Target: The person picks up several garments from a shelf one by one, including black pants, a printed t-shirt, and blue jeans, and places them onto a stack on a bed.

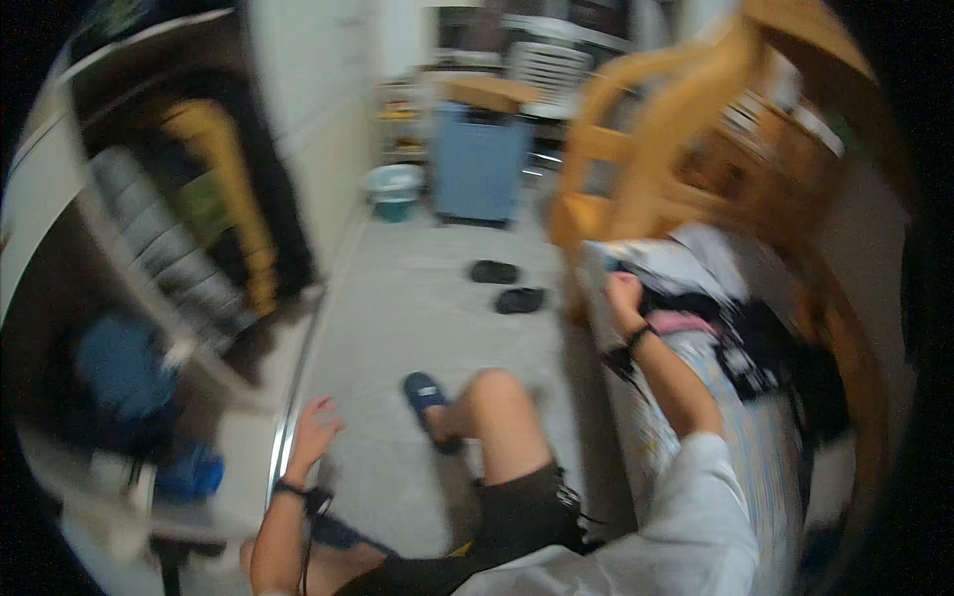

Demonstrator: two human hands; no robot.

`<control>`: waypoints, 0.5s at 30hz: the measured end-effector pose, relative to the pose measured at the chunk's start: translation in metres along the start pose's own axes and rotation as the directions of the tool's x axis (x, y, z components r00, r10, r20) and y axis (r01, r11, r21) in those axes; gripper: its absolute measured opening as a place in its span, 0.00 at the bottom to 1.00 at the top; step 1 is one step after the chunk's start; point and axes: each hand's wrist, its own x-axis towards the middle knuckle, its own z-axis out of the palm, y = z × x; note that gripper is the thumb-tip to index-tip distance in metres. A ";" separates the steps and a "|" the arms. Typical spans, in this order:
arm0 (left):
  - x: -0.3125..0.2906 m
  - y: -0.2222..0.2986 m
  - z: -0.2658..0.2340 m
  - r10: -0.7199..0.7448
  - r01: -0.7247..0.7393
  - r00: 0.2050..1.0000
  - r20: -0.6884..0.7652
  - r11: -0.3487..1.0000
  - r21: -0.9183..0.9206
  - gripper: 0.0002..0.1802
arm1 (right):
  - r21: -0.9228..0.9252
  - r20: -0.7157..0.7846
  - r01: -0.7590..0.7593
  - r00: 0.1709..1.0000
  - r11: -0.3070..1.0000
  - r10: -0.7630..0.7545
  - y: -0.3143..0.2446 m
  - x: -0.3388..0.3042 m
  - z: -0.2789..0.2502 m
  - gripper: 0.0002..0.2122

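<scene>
My right hand (pixel 624 296) is closed at the edge of the bed, its fingers curled among dark clothes (pixel 658 301); blur hides what is inside them. Beside it lie a pink cloth (pixel 681 322), a white cloth (pixel 708 260) and a black-and-white garment (pixel 745 363), piled loosely on the patterned bedding (pixel 701 382). Over the floor, next to the wardrobe's metal bottom rail (pixel 288 427), my left hand (pixel 316 432) hangs with its fingers apart and nothing in them. Both wrists wear dark bands.
An open wardrobe on the left holds a grey quilted jacket (pixel 164 228), a yellow garment (pixel 224 169) and blue cloth (pixel 124 363). Black slippers (pixel 507 285) lie mid-floor. Farther back stand a blue suitcase (pixel 481 164), a bucket (pixel 396 191) and a wooden bed frame (pixel 646 149).
</scene>
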 end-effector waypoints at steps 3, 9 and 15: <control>-0.003 0.019 -0.003 0.253 -0.235 0.967 0.022 0.862 0.449 0.30 | 0.211 0.371 0.101 0.912 0.972 -0.175 -0.132 -0.113 0.079 0.04; -0.037 0.059 -0.052 0.132 -0.184 0.982 0.137 0.840 0.510 0.27 | 0.612 0.699 0.154 0.352 0.775 -0.622 -0.359 -0.327 0.241 0.03; -0.047 0.033 -0.093 0.147 -0.144 0.988 0.051 0.732 0.666 0.37 | 0.664 0.737 0.326 -0.137 0.673 -0.661 -0.468 -0.542 0.374 0.12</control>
